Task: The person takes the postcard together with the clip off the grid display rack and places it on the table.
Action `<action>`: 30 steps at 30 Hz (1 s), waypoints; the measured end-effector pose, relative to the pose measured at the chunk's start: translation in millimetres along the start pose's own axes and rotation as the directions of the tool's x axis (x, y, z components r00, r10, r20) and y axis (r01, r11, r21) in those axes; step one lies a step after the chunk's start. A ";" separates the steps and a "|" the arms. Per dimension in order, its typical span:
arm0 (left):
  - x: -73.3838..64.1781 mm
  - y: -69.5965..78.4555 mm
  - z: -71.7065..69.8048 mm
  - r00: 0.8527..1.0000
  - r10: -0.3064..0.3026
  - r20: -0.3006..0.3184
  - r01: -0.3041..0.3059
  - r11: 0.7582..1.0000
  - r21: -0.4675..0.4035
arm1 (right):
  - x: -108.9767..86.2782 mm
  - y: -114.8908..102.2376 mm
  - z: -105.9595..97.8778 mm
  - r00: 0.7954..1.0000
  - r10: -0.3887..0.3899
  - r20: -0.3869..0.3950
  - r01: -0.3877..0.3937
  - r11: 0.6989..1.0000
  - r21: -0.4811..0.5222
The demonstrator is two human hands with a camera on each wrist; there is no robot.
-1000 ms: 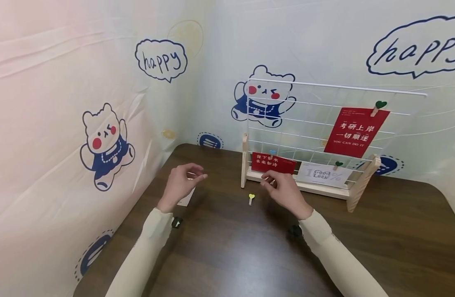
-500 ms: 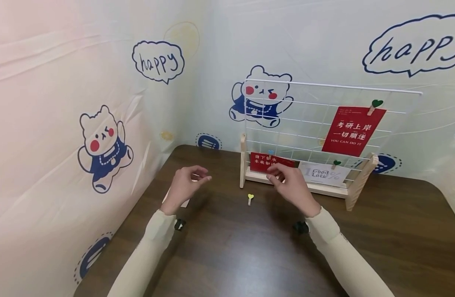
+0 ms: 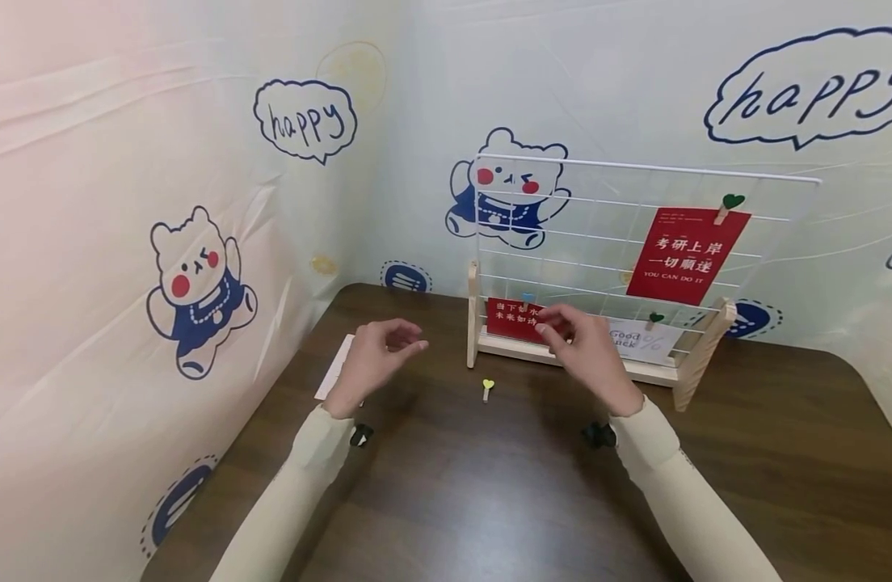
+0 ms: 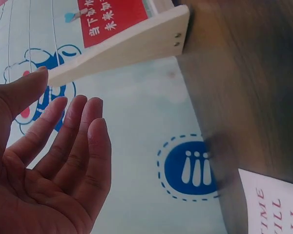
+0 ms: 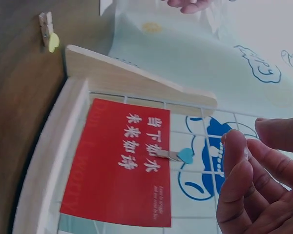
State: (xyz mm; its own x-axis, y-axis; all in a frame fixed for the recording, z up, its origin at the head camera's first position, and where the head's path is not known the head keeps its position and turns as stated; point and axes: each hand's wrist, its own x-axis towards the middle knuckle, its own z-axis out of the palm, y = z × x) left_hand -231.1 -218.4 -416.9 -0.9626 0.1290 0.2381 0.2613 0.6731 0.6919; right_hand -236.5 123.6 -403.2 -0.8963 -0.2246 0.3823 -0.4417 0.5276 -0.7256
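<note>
My left hand (image 3: 376, 360) hovers above the table at the left, fingers loosely bent and nothing in them. Partly behind it lies a white card (image 3: 334, 368) with printed lettering. My right hand (image 3: 587, 352), also holding nothing, is in front of the white wire grid rack (image 3: 562, 230) on its wooden stand. A red card (image 5: 122, 165) with a blue heart clothespin (image 5: 178, 156) hangs low on the grid. Between the hands, a yellow heart clothespin (image 3: 487, 390) lies on the table. The right hand overlaps part of a white "Good Luck" card (image 3: 645, 339) in the head view.
Another red card (image 3: 686, 255) hangs high at the grid's right under a green heart clothespin (image 3: 732, 204). A second green heart clothespin (image 3: 656, 318) holds the white card. Printed cloth (image 3: 388, 178) rises behind the brown table (image 3: 446, 501).
Both hands have shifted a little to the right in the head view, uncovering more of the left end of the card on the table. The clothespins and hung cards stay in place.
</note>
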 end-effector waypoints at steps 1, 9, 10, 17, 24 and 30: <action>0.4 1.3 1.1 1.000 -0.003 0.003 0.003 1.000 -0.001 | 0.6 -0.6 -1.7 1.000 -0.005 -0.009 0.005 1.000 -0.003; 4.0 12.2 8.6 0.999 0.011 0.030 -0.011 1.000 -0.003 | 3.9 -2.9 -17.4 0.999 -0.010 -0.051 0.009 1.000 -0.026; 4.6 13.3 9.3 0.999 0.008 0.033 -0.008 1.000 -0.006 | 4.1 -3.2 -19.3 0.998 -0.013 -0.056 0.011 1.000 -0.028; 6.4 21.6 16.8 0.999 -0.004 0.051 0.005 1.000 -0.025 | 5.0 -5.7 -31.0 0.996 -0.030 -0.088 0.027 0.999 -0.033; 8.7 30.5 25.8 0.998 0.026 0.060 -0.025 1.000 -0.020 | 6.5 -9.6 -44.4 0.989 -0.054 -0.141 0.047 0.997 -0.055; 11.3 39.9 33.9 0.997 0.002 0.079 0.001 1.000 -0.027 | 6.7 -9.1 -54.9 0.983 -0.057 -0.173 0.048 0.997 -0.056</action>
State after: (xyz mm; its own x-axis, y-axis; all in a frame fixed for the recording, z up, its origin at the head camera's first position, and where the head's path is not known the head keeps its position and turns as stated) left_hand -234.0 -165.3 -409.7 -0.9648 0.1871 0.1846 0.2626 0.6532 0.7102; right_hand -236.4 162.3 -362.7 -0.8494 -0.1090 0.5163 -0.4814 0.5610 -0.6735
